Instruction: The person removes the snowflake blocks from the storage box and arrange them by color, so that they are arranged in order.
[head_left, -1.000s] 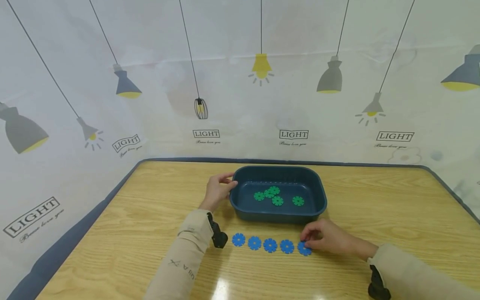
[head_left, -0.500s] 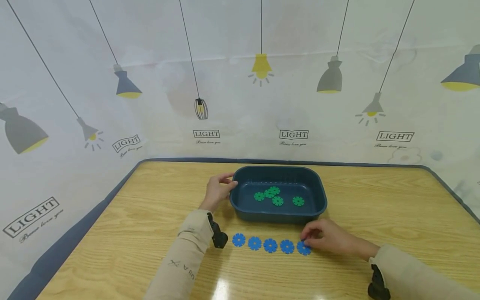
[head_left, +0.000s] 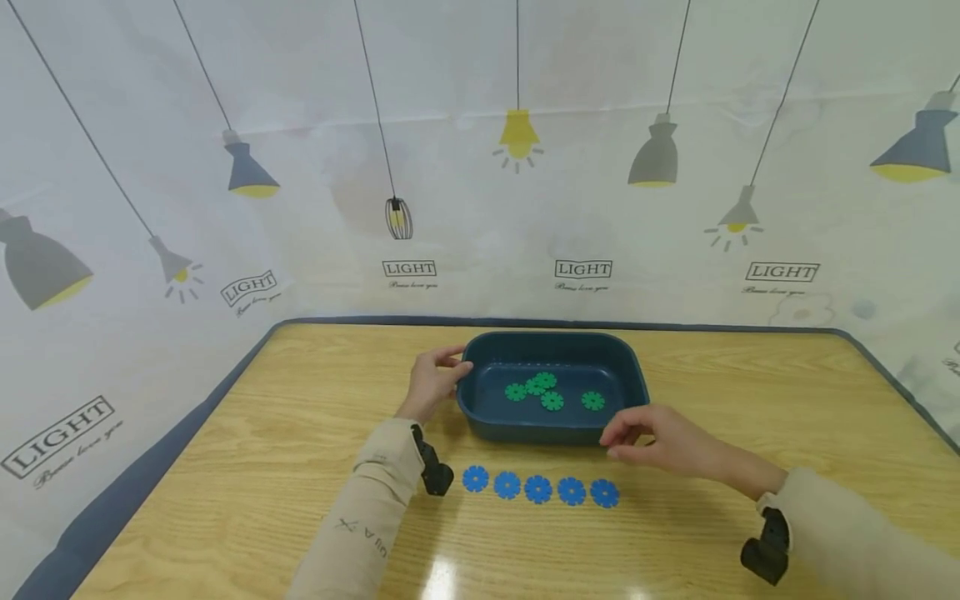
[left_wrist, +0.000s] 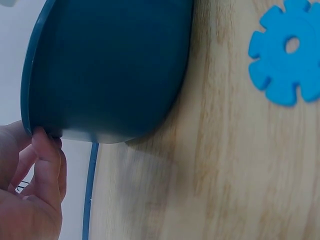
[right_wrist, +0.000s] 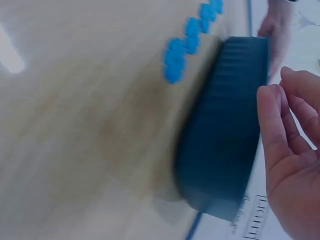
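In the head view my left hand [head_left: 432, 382] grips the left rim of a dark blue plastic basin [head_left: 555, 434]; the left wrist view shows thumb and fingers pinching that rim [left_wrist: 26, 90]. My right hand [head_left: 670, 442] is raised at the basin's front right corner, holding nothing, its fingers loosely bent. Several green notched discs [head_left: 552, 402], like snowflake building pieces, lie on the basin floor, some overlapping. In front of the basin, several blue notched discs [head_left: 537, 489] form a row on the table. The rightmost blue disc [head_left: 604, 493] lies below my right hand, apart from it.
The wooden table [head_left: 262, 467] has a dark blue border along its back edge. Behind it hangs a pale backdrop [head_left: 465, 208] printed with lamps. Each wrist carries a black camera mount, such as the right wrist mount [head_left: 767, 546].
My right hand has let go of the rightmost blue disc and risen up toward the basin's front right corner. The left hand stays on the rim. The head view has shifted slightly.
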